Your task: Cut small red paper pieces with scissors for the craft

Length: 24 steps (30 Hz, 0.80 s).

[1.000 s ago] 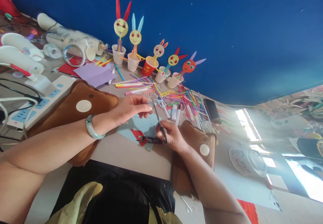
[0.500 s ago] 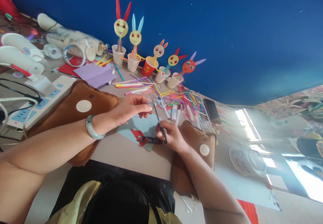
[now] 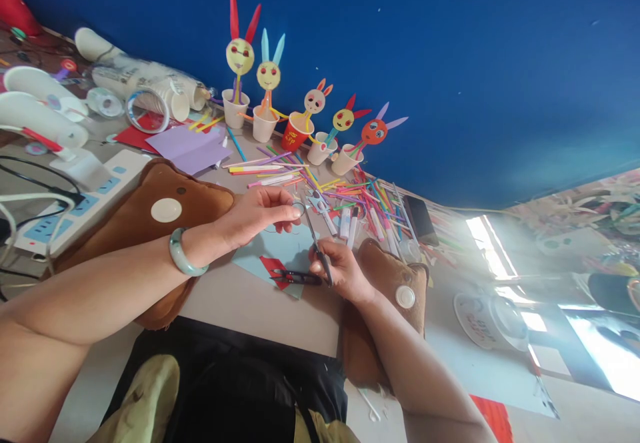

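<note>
Pinches small pale piece point(image 3: 299, 208) in left hand point(image 3: 265, 211), grips scissors point(image 3: 324, 264) in right hand point(image 3: 345, 271); seemingly trims between both, likely needs slow turning

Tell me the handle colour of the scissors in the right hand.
The scissor handles are black, shown best in the head view.

The left forearm point(image 3: 125, 280) and right forearm point(image 3: 413, 356) angle inward, the left hand point(image 3: 267, 211) pinched at its fingertips point(image 3: 293, 214), the right hand point(image 3: 343, 270) curled closed, lower and near it.
</note>
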Each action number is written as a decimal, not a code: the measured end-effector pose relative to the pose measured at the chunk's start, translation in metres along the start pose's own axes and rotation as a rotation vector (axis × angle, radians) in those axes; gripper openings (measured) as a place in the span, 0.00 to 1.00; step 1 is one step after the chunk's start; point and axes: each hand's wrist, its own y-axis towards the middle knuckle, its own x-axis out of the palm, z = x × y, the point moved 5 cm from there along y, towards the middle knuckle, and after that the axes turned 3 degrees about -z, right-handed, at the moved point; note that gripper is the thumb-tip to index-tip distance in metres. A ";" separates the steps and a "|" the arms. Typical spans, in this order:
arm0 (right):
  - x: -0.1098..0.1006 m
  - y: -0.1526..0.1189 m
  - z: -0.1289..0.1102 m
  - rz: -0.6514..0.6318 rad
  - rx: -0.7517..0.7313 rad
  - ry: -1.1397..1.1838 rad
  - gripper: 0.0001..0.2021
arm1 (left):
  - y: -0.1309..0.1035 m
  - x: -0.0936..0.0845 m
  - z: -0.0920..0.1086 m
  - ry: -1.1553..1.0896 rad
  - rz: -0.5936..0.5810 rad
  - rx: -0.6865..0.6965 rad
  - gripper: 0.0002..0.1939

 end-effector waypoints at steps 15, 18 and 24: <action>0.000 0.000 0.001 0.008 0.002 -0.024 0.32 | -0.001 0.000 0.004 0.029 0.026 0.027 0.08; 0.000 0.000 0.000 -0.002 0.001 -0.016 0.31 | -0.001 -0.001 0.005 0.022 0.035 0.037 0.09; 0.000 0.000 -0.001 0.006 -0.003 -0.025 0.32 | -0.001 -0.001 0.005 0.014 0.044 0.032 0.09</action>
